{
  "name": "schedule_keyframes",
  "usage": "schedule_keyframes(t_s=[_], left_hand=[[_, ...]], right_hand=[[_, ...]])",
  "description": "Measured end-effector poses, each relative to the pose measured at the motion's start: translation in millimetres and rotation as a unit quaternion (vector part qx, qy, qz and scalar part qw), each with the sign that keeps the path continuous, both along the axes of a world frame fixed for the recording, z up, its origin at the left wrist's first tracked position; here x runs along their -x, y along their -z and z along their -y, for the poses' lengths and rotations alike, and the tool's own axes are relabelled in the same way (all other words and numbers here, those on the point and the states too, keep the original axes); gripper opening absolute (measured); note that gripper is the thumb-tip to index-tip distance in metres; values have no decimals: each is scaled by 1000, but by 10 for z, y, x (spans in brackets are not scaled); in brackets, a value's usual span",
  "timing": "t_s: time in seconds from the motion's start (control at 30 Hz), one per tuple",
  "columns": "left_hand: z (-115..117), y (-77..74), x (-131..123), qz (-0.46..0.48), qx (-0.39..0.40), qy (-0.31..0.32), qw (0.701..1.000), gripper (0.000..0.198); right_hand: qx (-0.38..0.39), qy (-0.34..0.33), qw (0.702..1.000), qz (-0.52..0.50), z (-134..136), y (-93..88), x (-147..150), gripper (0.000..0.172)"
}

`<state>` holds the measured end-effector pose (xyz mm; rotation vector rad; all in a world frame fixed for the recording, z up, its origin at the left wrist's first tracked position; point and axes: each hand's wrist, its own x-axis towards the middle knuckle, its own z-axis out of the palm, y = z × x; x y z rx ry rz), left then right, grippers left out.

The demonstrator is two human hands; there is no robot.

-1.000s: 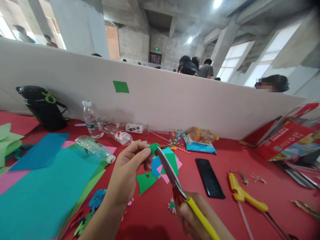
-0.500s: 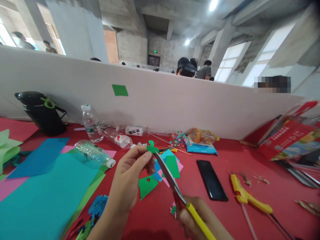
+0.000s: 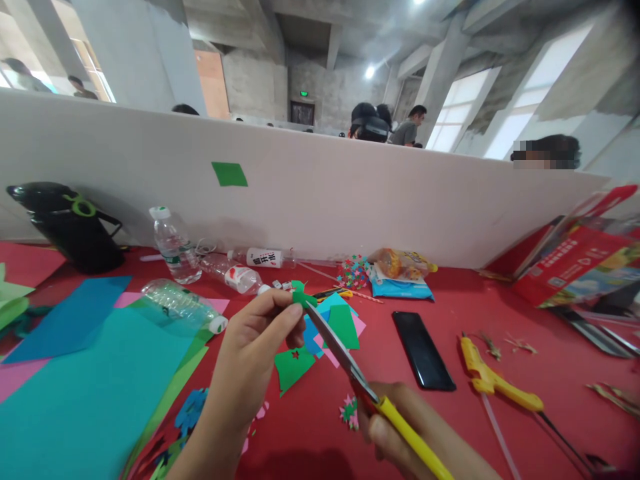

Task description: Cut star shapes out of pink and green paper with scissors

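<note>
Between the thumb and fingers of my left hand [image 3: 263, 340] is a small piece of green paper [image 3: 303, 297], pinched and partly covered by the fingertips. My right hand [image 3: 395, 417] grips scissors [image 3: 345, 353] by their yellow handles. The blade tips touch or nearly touch the green piece's lower right edge. Below and behind the hands lie a green paper sheet with a star-shaped hole [image 3: 293, 368], another green sheet [image 3: 343, 327], and blue and pink scraps. A little pile of pink and green cut stars [image 3: 349, 412] sits left of my right hand.
A black phone [image 3: 423, 350] and a yellow glue gun [image 3: 495, 383] lie to the right. Plastic bottles [image 3: 175, 247], a black flask [image 3: 73, 227] and snack packets [image 3: 403, 287] line the white partition [image 3: 320, 200]. Large teal paper [image 3: 100, 373] covers the left side.
The green piece sits slightly differently in my left fingers, with its upper part less spread. The scissors stay close against it. My view has shifted a little to the right.
</note>
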<state>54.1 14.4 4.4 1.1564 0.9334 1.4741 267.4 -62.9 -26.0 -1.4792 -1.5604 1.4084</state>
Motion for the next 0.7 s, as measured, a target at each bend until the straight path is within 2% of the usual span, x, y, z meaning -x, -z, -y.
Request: schedule_keyframes(t_s=[0.2, 0.7], left_hand=[[4, -6, -3, -26, -4, -10, 1000, 10], [-13, 17, -3, -73, -7, -28, 997, 10]], right_hand=[[-34, -126, 991, 26, -170, -90, -9, 77], [-32, -125, 991, 39, -206, -73, -31, 71]])
